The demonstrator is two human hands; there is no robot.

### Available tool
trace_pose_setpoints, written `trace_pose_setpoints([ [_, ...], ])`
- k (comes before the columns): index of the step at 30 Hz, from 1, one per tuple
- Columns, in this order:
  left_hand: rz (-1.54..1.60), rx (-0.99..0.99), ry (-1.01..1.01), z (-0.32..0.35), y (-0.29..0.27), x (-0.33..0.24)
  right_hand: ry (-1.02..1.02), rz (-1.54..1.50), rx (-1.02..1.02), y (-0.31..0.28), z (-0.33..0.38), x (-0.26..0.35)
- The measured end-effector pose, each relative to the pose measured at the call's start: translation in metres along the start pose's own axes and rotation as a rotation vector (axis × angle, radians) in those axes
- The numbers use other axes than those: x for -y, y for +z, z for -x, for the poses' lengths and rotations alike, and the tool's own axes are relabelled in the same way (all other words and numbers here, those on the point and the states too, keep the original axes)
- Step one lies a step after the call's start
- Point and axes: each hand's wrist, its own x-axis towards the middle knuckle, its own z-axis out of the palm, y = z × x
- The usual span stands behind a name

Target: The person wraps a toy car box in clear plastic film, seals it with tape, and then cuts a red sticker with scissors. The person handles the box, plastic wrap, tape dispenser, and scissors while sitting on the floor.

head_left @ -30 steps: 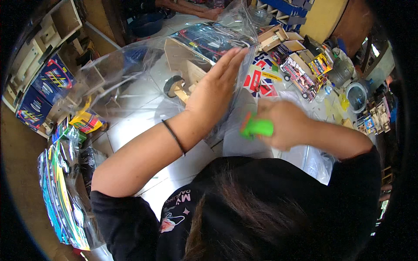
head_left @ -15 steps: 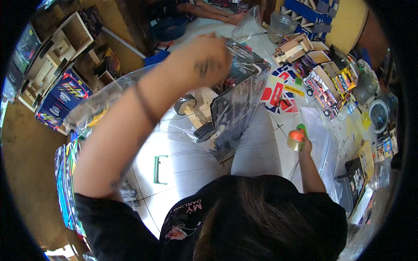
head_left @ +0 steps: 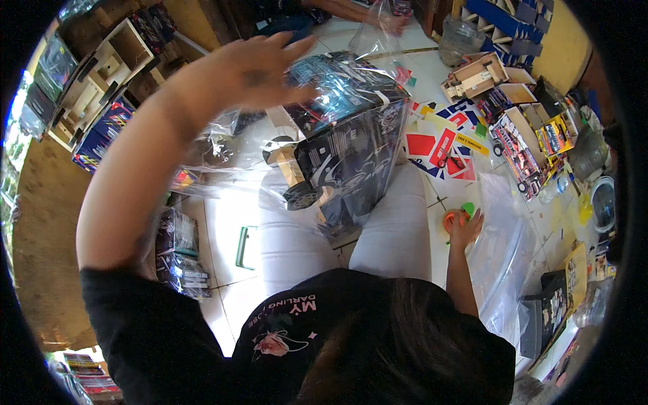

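The left hand [head_left: 253, 74], blurred, hangs in the upper centre-left of the frame with its fingers spread, closed on nothing, over the upper left part of a box-shaped wooden toy truck [head_left: 354, 158] with glossy dark printed panels and black wheels. The truck sits tilted in the upper centre of the frame, at the person's legs in pale grey trousers [head_left: 293, 246], and loose clear plastic film [head_left: 229, 179] wraps it and trails off to the left.

The right hand [head_left: 466, 229] is right of centre, at a green-and-orange tape dispenser [head_left: 450, 220] low over the white tiled floor [head_left: 228, 314] — its fingers look parted and touch the dispenser, but whether they grip it I cannot tell.

Just right of that hand lie long, clear plastic sheets [head_left: 496, 250]. Above it, red, yellow and blue printed cut-outs [head_left: 442, 145] are spread about, with a colourful printed toy truck with black wheels [head_left: 516, 152] beside them. A thin green rectangular frame [head_left: 240, 250] lies left of the legs — farther left are dark, plastic-wrapped boxes [head_left: 182, 233], and bare wooden truck bodies [head_left: 101, 84] stand in the upper left.
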Motion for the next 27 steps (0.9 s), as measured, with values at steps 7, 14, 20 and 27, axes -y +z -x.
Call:
trace_pose_setpoints([
  [7,-0.282,0.054,0.085,0.154,0.0,0.065,-1.038,-0.774,0.274,-0.047,0.116,0.159],
  [14,-0.232,-0.472,0.291,0.161,0.003,0.062,-1.339,-0.398,0.502,-0.047,0.127,0.246],
  [20,-0.329,-0.448,0.235,0.081,-0.039,0.04,-0.936,-0.537,0.812,-0.011,0.109,0.212],
  [27,0.03,-0.548,0.636,-0.041,-0.041,0.114,-0.618,-0.298,0.895,0.055,0.11,0.167],
])
